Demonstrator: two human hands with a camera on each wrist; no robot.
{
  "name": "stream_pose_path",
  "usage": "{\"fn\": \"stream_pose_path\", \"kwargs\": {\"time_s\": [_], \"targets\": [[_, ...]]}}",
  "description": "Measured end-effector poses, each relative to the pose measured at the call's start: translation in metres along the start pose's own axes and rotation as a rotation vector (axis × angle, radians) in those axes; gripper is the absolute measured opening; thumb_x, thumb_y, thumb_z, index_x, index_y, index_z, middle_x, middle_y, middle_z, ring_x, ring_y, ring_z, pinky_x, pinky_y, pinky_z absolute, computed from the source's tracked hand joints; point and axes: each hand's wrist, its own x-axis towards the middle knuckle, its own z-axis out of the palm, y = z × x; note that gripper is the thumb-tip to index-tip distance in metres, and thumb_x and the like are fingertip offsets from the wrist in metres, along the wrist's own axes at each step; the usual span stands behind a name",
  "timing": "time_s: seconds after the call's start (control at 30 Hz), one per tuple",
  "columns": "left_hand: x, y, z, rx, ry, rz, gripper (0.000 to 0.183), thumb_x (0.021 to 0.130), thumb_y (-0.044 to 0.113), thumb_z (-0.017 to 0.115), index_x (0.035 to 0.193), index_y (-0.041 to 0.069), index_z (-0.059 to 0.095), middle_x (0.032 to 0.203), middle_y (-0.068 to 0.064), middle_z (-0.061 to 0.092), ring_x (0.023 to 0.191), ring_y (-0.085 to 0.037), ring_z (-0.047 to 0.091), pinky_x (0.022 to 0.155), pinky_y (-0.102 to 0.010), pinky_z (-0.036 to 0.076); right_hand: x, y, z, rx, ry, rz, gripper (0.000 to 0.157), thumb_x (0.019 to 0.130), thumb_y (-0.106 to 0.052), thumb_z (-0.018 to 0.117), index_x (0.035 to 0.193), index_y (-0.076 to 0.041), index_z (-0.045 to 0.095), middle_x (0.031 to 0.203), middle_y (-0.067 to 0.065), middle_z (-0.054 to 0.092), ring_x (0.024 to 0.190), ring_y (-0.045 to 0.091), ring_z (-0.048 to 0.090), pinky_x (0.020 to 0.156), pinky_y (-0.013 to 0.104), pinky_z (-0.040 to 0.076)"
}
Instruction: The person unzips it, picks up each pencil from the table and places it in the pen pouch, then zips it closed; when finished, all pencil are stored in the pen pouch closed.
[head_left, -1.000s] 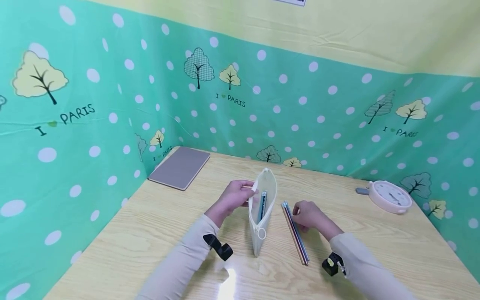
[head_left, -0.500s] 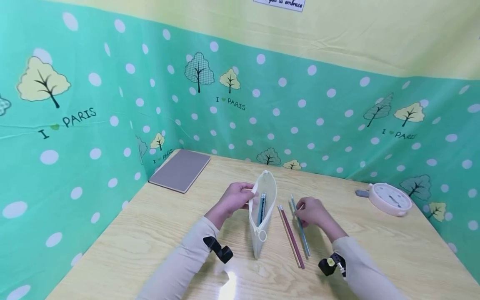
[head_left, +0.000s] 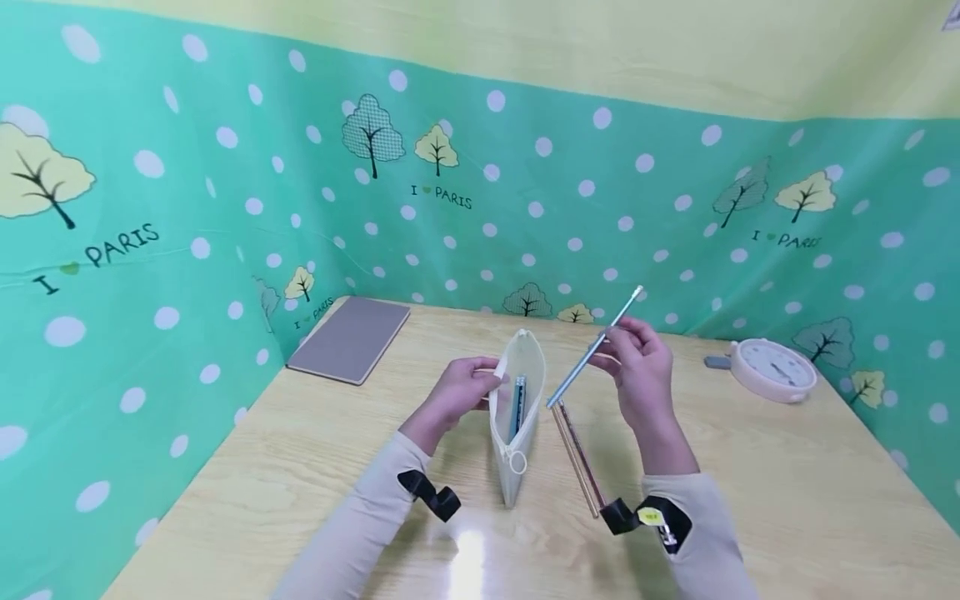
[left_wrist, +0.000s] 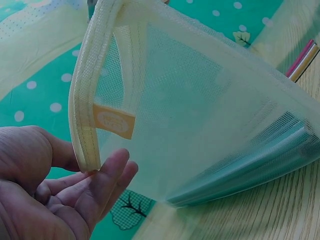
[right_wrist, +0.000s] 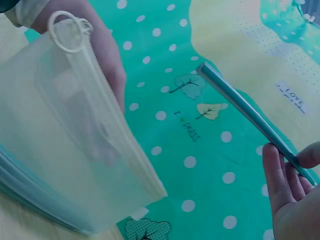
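Note:
My left hand [head_left: 456, 393] pinches the rim of a pale mesh zip pouch [head_left: 505, 473], keeping its mouth spread and standing on the table. Inside lie several blue pencils [head_left: 518, 408], which show through the mesh in the left wrist view. An orange label [left_wrist: 115, 121] sits near the pinched edge. My right hand [head_left: 647, 379] holds a shiny light-blue pencil [right_wrist: 240, 103] between thumb and fingers, raised and slanted. Its lower end is right of the pouch mouth. Beneath it, a gold pencil [head_left: 575, 462] and a dark red pencil [head_left: 582, 454] lie side by side on the table.
A grey-mauve notebook [head_left: 351, 340] lies at the table's back left. On the right, a round pink clock [head_left: 772, 371] lies face up, beside a small grey object [head_left: 717, 362]. Green dotted fabric [head_left: 480, 233] hangs behind and along the sides of the wooden table [head_left: 300, 483].
The right hand has separated the light-blue pencil from the others, lifted it off the table and tilted it towards the pouch. The left hand keeps its hold on the pouch.

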Motion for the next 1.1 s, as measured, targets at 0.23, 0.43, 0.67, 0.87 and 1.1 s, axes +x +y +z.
{"fn": "stream_pose_path", "kwargs": {"time_s": [0.23,0.43,0.67,0.87,1.1], "targets": [[0.002,-0.002,-0.005,0.002,0.024,-0.013,0.038,0.101,0.006,0.060,0.137,-0.006,0.060,0.118,-0.023,0.073,0.090,-0.020,0.073,0.084,-0.040,0.065,0.005,0.010,0.013,-0.012,0.000,-0.046,0.009,0.104,0.004,0.052,0.110,-0.002,0.054,0.086,-0.002,0.067,0.076,0.011,0.070,0.071,0.023,0.064],[0.003,0.002,-0.005,0.015,0.019,-0.019,0.038,0.102,0.008,0.060,0.138,-0.004,0.061,0.119,-0.023,0.073,0.093,-0.023,0.074,0.086,-0.041,0.065,0.005,0.013,0.016,-0.058,-0.012,-0.063,0.013,0.103,0.004,0.053,0.114,0.000,0.054,0.086,-0.003,0.068,0.076,0.010,0.070,0.072,0.024,0.064],[0.006,0.002,-0.003,0.004,0.000,-0.015,0.038,0.102,0.007,0.059,0.138,-0.006,0.060,0.119,-0.024,0.073,0.089,-0.019,0.074,0.084,-0.039,0.065,0.000,0.027,0.025,-0.144,-0.042,-0.074,0.019,0.100,0.008,0.055,0.119,0.008,0.055,0.088,0.001,0.066,0.071,0.010,0.070,0.070,0.029,0.066],[0.007,0.001,0.000,0.003,-0.013,-0.032,0.038,0.102,0.006,0.058,0.139,-0.006,0.059,0.119,-0.024,0.073,0.086,-0.017,0.073,0.083,-0.038,0.065,-0.009,0.045,0.033,-0.240,-0.089,-0.074,0.024,0.099,0.008,0.057,0.123,0.013,0.053,0.094,0.009,0.064,0.072,0.009,0.069,0.068,0.028,0.065],[0.007,0.001,0.002,0.003,-0.011,-0.033,0.037,0.102,0.006,0.058,0.137,-0.006,0.060,0.118,-0.024,0.073,0.085,-0.017,0.073,0.082,-0.038,0.066,-0.014,0.052,0.037,-0.289,-0.168,-0.043,0.024,0.098,0.009,0.057,0.122,0.012,0.055,0.095,0.015,0.063,0.071,0.010,0.068,0.065,0.028,0.065]]}}
